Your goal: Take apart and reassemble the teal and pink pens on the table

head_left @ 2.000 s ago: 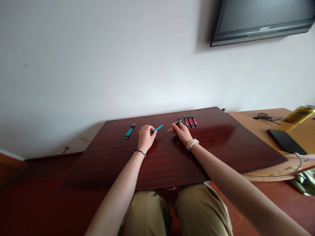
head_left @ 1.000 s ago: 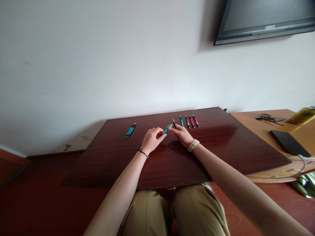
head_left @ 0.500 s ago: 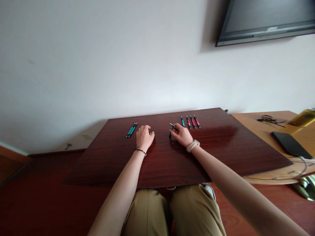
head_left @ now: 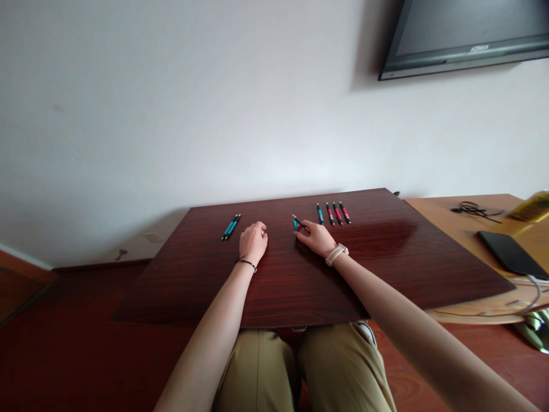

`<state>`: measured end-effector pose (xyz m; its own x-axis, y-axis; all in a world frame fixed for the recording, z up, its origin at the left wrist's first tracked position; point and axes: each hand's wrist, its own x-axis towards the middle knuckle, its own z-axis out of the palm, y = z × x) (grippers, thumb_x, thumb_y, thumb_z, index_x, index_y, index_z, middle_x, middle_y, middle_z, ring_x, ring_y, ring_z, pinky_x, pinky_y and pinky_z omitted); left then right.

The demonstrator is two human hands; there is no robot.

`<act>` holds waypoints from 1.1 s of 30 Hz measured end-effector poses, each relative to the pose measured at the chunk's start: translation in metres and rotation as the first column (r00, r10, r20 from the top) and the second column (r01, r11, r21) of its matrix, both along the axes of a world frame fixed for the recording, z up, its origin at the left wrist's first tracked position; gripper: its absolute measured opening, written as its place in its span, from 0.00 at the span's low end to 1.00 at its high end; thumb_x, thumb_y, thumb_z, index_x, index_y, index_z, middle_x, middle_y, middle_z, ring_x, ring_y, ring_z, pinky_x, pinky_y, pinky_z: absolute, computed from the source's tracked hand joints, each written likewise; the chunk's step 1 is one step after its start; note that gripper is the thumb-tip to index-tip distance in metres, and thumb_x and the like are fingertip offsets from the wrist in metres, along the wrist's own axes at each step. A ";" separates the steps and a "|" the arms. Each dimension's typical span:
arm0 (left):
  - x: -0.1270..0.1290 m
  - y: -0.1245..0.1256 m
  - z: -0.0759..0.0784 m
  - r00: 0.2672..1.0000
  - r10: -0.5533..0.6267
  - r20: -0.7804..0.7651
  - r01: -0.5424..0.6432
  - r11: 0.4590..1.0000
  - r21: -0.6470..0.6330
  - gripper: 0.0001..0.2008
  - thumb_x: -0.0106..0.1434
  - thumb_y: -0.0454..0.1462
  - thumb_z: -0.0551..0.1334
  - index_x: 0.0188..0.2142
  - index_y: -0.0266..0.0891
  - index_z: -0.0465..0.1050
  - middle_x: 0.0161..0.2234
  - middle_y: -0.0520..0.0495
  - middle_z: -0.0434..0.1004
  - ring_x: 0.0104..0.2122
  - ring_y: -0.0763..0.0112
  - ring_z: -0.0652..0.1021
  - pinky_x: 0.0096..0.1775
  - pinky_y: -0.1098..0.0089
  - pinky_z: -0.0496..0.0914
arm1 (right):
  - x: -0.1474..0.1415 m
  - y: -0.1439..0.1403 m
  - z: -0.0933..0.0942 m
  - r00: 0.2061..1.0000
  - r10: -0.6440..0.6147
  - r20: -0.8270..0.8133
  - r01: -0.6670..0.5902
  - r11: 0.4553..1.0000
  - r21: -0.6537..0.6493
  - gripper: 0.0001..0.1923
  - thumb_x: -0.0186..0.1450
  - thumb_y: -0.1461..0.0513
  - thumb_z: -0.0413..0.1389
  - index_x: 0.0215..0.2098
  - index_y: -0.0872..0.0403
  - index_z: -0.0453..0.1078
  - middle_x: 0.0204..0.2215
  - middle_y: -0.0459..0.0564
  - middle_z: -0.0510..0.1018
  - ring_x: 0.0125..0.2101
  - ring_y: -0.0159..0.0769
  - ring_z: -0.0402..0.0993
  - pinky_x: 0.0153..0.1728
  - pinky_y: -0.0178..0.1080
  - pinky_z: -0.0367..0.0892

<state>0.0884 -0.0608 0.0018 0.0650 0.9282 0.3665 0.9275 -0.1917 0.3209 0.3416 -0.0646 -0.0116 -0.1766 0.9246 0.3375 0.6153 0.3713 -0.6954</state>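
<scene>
My right hand [head_left: 316, 237], wearing a pale watch band, has its fingers closed on a slim black pen part [head_left: 299, 221] with a light tip pointing up and left. A short blue piece [head_left: 295, 225] shows at the same fingertips; whether it is held too is unclear. My left hand [head_left: 254, 240] is closed, its wrist on the table, with a tiny light spot at the fingertips that I cannot make out. Left of it, two blue-and-black pens [head_left: 230, 227] lie side by side. Beyond my right hand lie one blue pen [head_left: 320, 213] and several red pens [head_left: 337, 213] in a row.
The dark wooden table [head_left: 189, 274] stands against a white wall. To its right is a lighter desk [head_left: 429, 209] with a black phone [head_left: 512, 253] on a cable, a coiled black cord [head_left: 472, 209] and a yellow packet [head_left: 532, 207]. A television [head_left: 467, 40] hangs above.
My left hand's fingers have drawn in from a spread pose to closed. At my right fingertips the blue piece now sits higher, and the black part has tilted slightly.
</scene>
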 end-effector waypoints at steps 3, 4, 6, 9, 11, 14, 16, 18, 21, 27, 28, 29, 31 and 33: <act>0.000 0.001 0.000 0.997 -0.015 0.076 0.014 1.000 0.008 0.08 0.68 0.30 0.65 0.43 0.46 0.76 0.41 0.47 0.85 0.44 0.59 0.83 0.45 0.63 0.72 | 0.001 0.002 -0.003 0.999 0.017 -0.042 -0.017 1.000 0.010 0.10 0.69 0.52 0.61 0.39 0.49 0.75 0.25 0.45 0.77 0.27 0.38 0.72 0.31 0.37 0.60; 0.000 0.001 -0.001 0.994 -0.019 0.105 0.018 1.000 0.010 0.08 0.68 0.30 0.65 0.43 0.46 0.76 0.41 0.48 0.86 0.43 0.60 0.83 0.45 0.63 0.73 | 0.001 0.003 -0.004 0.998 0.023 -0.061 -0.022 1.000 0.013 0.10 0.69 0.52 0.61 0.39 0.49 0.75 0.26 0.45 0.78 0.27 0.38 0.73 0.32 0.38 0.62; 0.001 0.000 -0.001 0.988 -0.027 0.149 0.026 1.000 0.011 0.07 0.68 0.31 0.66 0.42 0.46 0.75 0.42 0.48 0.86 0.42 0.61 0.84 0.44 0.64 0.73 | 0.001 0.003 -0.006 0.996 0.030 -0.089 -0.029 1.000 0.012 0.10 0.69 0.52 0.62 0.38 0.49 0.75 0.28 0.47 0.80 0.29 0.39 0.75 0.33 0.38 0.64; 0.002 -0.001 0.001 0.981 -0.042 0.191 0.040 0.999 0.014 0.06 0.68 0.31 0.67 0.41 0.45 0.75 0.42 0.47 0.86 0.41 0.63 0.84 0.45 0.65 0.74 | 0.001 0.004 -0.007 0.994 0.034 -0.103 -0.035 0.999 -0.001 0.10 0.69 0.51 0.62 0.39 0.49 0.76 0.29 0.47 0.81 0.29 0.39 0.76 0.34 0.38 0.65; 0.001 -0.002 0.004 0.979 -0.040 0.201 0.035 0.999 0.030 0.05 0.69 0.32 0.64 0.41 0.45 0.75 0.42 0.46 0.85 0.41 0.63 0.84 0.45 0.65 0.74 | 0.001 0.004 -0.007 0.993 0.040 -0.108 -0.040 0.999 -0.002 0.10 0.69 0.51 0.62 0.39 0.49 0.76 0.30 0.46 0.82 0.30 0.39 0.76 0.35 0.38 0.66; -0.002 -0.003 0.011 0.986 0.035 0.160 -0.043 0.998 0.043 0.06 0.72 0.34 0.60 0.39 0.45 0.75 0.42 0.45 0.86 0.43 0.60 0.84 0.45 0.64 0.73 | 0.001 0.004 -0.007 0.993 0.044 -0.112 -0.045 0.999 -0.004 0.10 0.69 0.51 0.63 0.39 0.49 0.76 0.31 0.47 0.82 0.30 0.39 0.77 0.36 0.38 0.68; -0.004 -0.004 0.014 0.986 0.131 0.103 -0.130 0.991 -0.016 0.06 0.72 0.38 0.60 0.38 0.45 0.74 0.38 0.43 0.86 0.40 0.57 0.84 0.43 0.63 0.73 | 0.001 0.005 -0.007 0.992 0.045 -0.115 -0.046 0.999 -0.009 0.10 0.69 0.51 0.62 0.39 0.49 0.76 0.31 0.47 0.82 0.31 0.39 0.77 0.36 0.39 0.68; -0.006 -0.007 0.014 0.979 0.201 0.030 -0.196 0.974 -0.109 0.09 0.72 0.45 0.62 0.37 0.45 0.73 0.34 0.42 0.85 0.36 0.54 0.84 0.40 0.62 0.72 | 0.002 0.005 -0.008 0.992 0.050 -0.117 -0.051 0.999 -0.008 0.10 0.69 0.51 0.62 0.39 0.49 0.76 0.31 0.47 0.82 0.31 0.40 0.77 0.36 0.39 0.68; -0.004 -0.011 0.013 0.984 0.172 -0.057 -0.179 0.967 -0.179 0.15 0.67 0.51 0.67 0.38 0.44 0.73 0.35 0.39 0.85 0.36 0.51 0.84 0.39 0.61 0.72 | 0.002 0.005 -0.008 0.992 0.057 -0.112 -0.058 0.998 -0.007 0.10 0.69 0.52 0.62 0.39 0.49 0.76 0.30 0.47 0.81 0.31 0.40 0.77 0.35 0.39 0.67; 0.002 -0.015 0.012 0.998 -0.049 -0.048 0.041 0.987 -0.157 0.04 0.68 0.39 0.66 0.38 0.44 0.73 0.42 0.43 0.83 0.41 0.56 0.83 0.43 0.62 0.73 | 0.002 0.004 -0.004 0.997 0.032 -0.076 -0.029 0.999 0.038 0.11 0.69 0.51 0.62 0.39 0.49 0.76 0.33 0.49 0.83 0.33 0.41 0.77 0.37 0.40 0.67; 0.002 -0.015 0.013 0.996 -0.085 -0.038 0.078 0.986 -0.148 0.02 0.68 0.37 0.66 0.37 0.44 0.74 0.42 0.43 0.83 0.41 0.57 0.83 0.44 0.62 0.73 | 0.002 0.004 -0.004 0.997 0.015 -0.070 -0.011 0.999 0.048 0.11 0.69 0.51 0.62 0.40 0.49 0.76 0.34 0.49 0.83 0.33 0.41 0.77 0.37 0.40 0.67; 0.002 -0.015 0.013 0.993 -0.119 -0.027 0.114 0.984 -0.139 0.02 0.67 0.35 0.66 0.37 0.44 0.74 0.42 0.44 0.82 0.41 0.59 0.83 0.44 0.63 0.74 | 0.002 0.004 -0.004 0.998 -0.003 -0.070 0.007 0.999 0.052 0.11 0.69 0.51 0.62 0.40 0.49 0.77 0.35 0.49 0.83 0.33 0.42 0.77 0.38 0.40 0.68; 0.003 -0.015 0.013 0.984 -0.176 0.002 0.175 0.977 -0.121 0.05 0.67 0.31 0.65 0.38 0.45 0.75 0.41 0.45 0.82 0.40 0.61 0.82 0.44 0.64 0.74 | 0.002 0.005 -0.005 0.995 -0.016 -0.095 0.020 0.999 0.039 0.10 0.69 0.51 0.62 0.41 0.49 0.77 0.36 0.50 0.84 0.33 0.42 0.78 0.38 0.40 0.69; 0.003 -0.015 0.012 0.976 -0.215 0.028 0.217 0.971 -0.098 0.08 0.66 0.29 0.63 0.39 0.45 0.76 0.41 0.46 0.82 0.39 0.62 0.82 0.44 0.65 0.74 | 0.001 0.005 -0.007 0.992 0.006 -0.126 -0.003 1.000 0.024 0.09 0.69 0.52 0.62 0.40 0.49 0.76 0.37 0.50 0.85 0.34 0.42 0.80 0.38 0.40 0.70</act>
<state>0.0916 -0.0757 0.0138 0.2622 0.9248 0.2756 0.8618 -0.3529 0.3644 0.3425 -0.0592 -0.0186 -0.1358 0.9154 0.3790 0.5215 0.3913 -0.7583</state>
